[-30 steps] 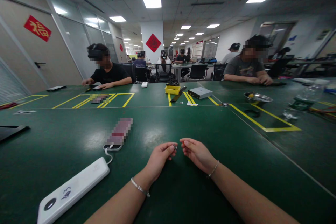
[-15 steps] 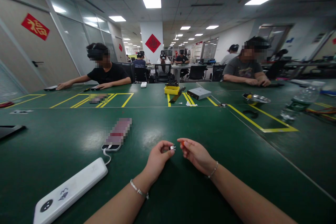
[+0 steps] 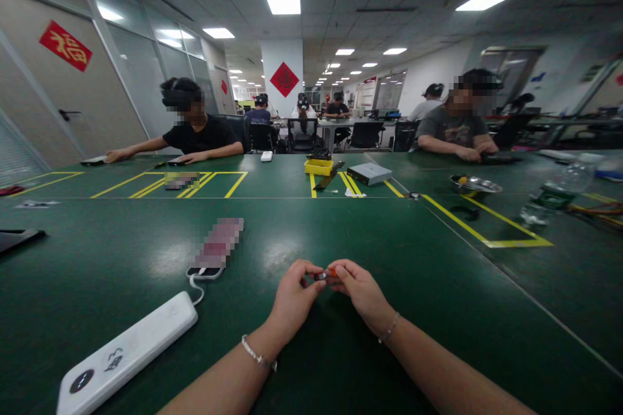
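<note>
Above the green table [image 3: 341, 233] my left hand [image 3: 293, 296] and my right hand [image 3: 361, 290] meet, fingertips pinched together. Between them sits a small metal part [image 3: 321, 275] in the left fingers and a small orange piece [image 3: 332, 272] in the right fingers, touching each other. Both wrists carry thin bracelets. The hands hover just over the table's near middle.
A white power bank [image 3: 127, 353] lies at my near left, cabled to a phone [image 3: 217, 248]. Farther off are a yellow bin [image 3: 320, 166], a grey box [image 3: 370, 172], a metal bowl [image 3: 476, 185] and a water bottle [image 3: 552, 193]. Other people sit at the far side.
My hands have closed the gap between them. The small metal part and the orange piece, held apart half a second ago, now touch.
</note>
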Motion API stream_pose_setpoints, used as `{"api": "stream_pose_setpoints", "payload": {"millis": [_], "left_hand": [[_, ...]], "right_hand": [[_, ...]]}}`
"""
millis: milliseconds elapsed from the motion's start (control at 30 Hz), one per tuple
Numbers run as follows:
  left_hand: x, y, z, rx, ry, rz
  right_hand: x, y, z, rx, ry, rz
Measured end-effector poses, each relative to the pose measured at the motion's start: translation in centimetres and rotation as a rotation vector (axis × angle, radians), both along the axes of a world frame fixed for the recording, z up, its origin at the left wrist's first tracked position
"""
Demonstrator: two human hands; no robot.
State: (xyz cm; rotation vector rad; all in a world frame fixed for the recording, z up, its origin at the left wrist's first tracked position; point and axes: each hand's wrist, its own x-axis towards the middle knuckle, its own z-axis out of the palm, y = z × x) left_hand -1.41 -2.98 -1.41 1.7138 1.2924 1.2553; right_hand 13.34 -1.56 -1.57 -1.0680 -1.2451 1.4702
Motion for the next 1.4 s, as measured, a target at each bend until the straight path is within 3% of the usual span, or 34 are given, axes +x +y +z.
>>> {"api": "stream_pose_setpoints", "payload": {"millis": [267, 833, 1067, 1267, 1400], "left_hand": [[0.5, -0.5, 0.0, 0.134, 0.074, -0.022], [0.4, -0.6, 0.2, 0.204, 0.138, 0.054], [0.3, -0.8, 0.3, 0.304, 0.212, 0.068], [0.5, -0.9, 0.3, 0.304, 0.252, 0.091], [0.5, -0.9, 0.4, 0.296, 0.216, 0.101]], "right_hand": [[-1.1, -0.5, -0.3, 0.075, 0.026, -0.052], [-1.6, -1.4, 0.0, 0.084, 0.018, -0.108], [-2.2, -1.7, -0.1, -0.010, 0.135, -0.131], [-2.0, -1.7, 0.2, 0.005, 0.133, -0.136], [-1.8, -1.7, 0.4, -0.063, 0.234, -0.100]]}}
